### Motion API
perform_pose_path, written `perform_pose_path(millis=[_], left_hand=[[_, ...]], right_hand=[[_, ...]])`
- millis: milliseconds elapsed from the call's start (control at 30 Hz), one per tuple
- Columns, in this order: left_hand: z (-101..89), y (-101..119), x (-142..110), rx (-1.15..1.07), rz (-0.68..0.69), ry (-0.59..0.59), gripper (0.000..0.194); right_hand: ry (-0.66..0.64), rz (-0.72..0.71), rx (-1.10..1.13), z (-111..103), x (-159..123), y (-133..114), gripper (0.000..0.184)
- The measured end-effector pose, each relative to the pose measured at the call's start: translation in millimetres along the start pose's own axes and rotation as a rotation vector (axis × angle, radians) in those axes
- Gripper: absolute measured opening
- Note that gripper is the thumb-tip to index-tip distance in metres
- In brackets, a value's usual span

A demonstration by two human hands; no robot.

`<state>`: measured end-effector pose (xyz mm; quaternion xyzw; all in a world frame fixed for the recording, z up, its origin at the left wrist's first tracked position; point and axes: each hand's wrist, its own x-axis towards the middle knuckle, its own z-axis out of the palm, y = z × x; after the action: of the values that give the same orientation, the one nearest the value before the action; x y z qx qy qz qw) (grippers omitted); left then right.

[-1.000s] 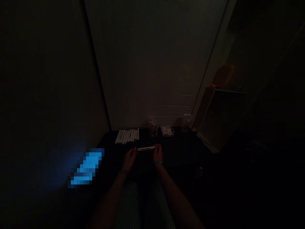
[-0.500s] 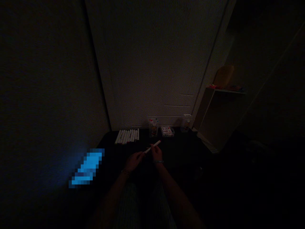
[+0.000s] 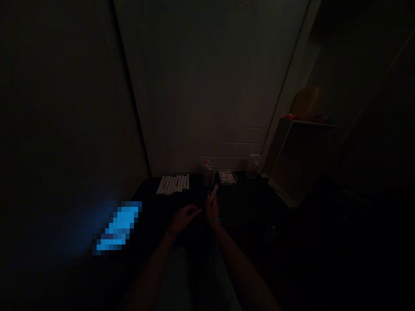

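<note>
In the dim head view, my right hand is closed around a white marker with a reddish end, which points up and slightly right. My left hand is beside it on the left, apart from the marker. Its fingers stretch toward the right hand, and nothing shows in them. Beyond my left hand, several white markers lie side by side in a row on the dark tabletop. Behind my right hand stands a clear case with a few markers in it.
A flat case packed with markers lies right of the upright one. A clear container stands farther right by the wall. To the left glows a pixelated blue screen. A shelf unit stands at the right.
My left hand has let go of the marker, which both hands were holding before. In my right hand the marker has turned more upright.
</note>
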<state>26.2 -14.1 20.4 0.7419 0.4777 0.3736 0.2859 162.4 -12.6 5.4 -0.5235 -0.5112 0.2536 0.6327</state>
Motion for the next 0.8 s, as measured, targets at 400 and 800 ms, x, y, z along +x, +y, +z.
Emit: perform_pose_path(millis=[400, 800], left_hand=[[-14.1, -2.6, -1.4, -0.478, -0.023, 0.334, 0.044], [-16.3, -11.3, 6.1, -0.354, -0.097, 0.338, 0.039]], right_hand=[[-0.181, -0.273, -0.718, 0.3, -7.4, -1.8, 0.021], [-0.220, -0.205, -0.797, -0.3, -9.7, -3.3, 0.022]])
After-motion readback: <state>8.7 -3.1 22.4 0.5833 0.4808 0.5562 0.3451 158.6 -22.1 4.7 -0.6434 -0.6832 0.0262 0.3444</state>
